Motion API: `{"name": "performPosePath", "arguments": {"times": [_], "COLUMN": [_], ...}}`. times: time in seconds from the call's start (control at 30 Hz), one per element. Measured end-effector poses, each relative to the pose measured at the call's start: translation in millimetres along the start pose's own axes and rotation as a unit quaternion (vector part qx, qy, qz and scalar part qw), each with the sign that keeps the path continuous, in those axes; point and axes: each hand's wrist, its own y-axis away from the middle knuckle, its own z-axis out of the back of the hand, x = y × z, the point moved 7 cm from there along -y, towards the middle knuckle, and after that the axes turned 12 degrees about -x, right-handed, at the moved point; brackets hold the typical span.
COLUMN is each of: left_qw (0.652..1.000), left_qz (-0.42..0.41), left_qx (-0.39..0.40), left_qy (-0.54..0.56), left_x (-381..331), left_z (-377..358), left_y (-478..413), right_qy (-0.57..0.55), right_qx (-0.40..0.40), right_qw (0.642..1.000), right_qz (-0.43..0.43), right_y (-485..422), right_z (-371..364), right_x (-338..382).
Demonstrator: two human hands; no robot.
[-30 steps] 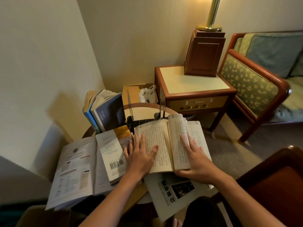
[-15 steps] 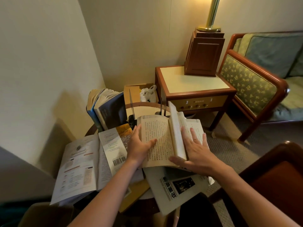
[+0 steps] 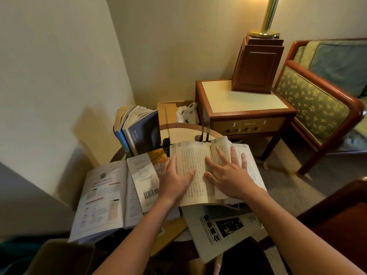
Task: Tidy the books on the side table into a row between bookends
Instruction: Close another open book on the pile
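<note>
1. Open book (image 3: 191, 161): lying flat, pages up, on the round side table (image 3: 178, 126), partly over a newspaper (image 3: 218, 229), just in front of the bookends (image 3: 204, 130).
2. Left hand (image 3: 173, 182) and right hand (image 3: 228, 175): side by side, fingers spread straight, pressed flat on the pages; nothing gripped.
3. Handling, as judged: light, limp paperback; thin pages prone to creasing; best closed, then held at the spine.

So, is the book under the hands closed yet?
No, the open book lies spread, with the left hand and right hand resting on it.
</note>
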Motion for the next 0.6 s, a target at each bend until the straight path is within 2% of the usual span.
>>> {"name": "performPosePath", "arguments": {"times": [0.07,0.13,0.2,0.23,0.3,0.47,0.6], "left_qw": [0.99,0.963,0.938,0.935,0.939,0.955,0.95], "left_qz": [-0.054,-0.154,-0.243,-0.255,-0.233,-0.179,-0.158], "left_qx": [-0.009,-0.007,0.039,0.071,0.11,0.104,0.117], "left_qy": [-0.127,-0.221,-0.242,-0.238,-0.229,-0.212,-0.242], "left_x": [4.5,-1.1,-7.5,-8.4,-5.0,-10.0,-8.8], "left_z": [-4.9,-11.1,-25.8,-33.4,-47.2,-67.9,-73.1], "left_y": [9.5,23.9,41.0,47.3,44.9,-9.9,-39.1], "right_qy": [-0.006,-0.01,-0.012,-0.016,-0.019,-0.021,-0.027], "right_qx": [0.007,0.008,0.005,0.001,-0.006,-0.013,-0.012], "right_qw": [1.0,1.0,1.0,1.0,1.0,1.0,0.999], "right_qz": [-0.021,-0.026,-0.021,-0.02,-0.018,-0.018,-0.02], "right_y": [-0.8,0.4,0.8,0.5,-0.6,-2.1,-2.8], "right_z": [-9.3,-16.1,-20.4,-22.2,-27.8,-33.5,-31.3], "right_x": [-8.0,-13.9,-17.5,-18.7,-20.9,-23.5,-22.9]}}
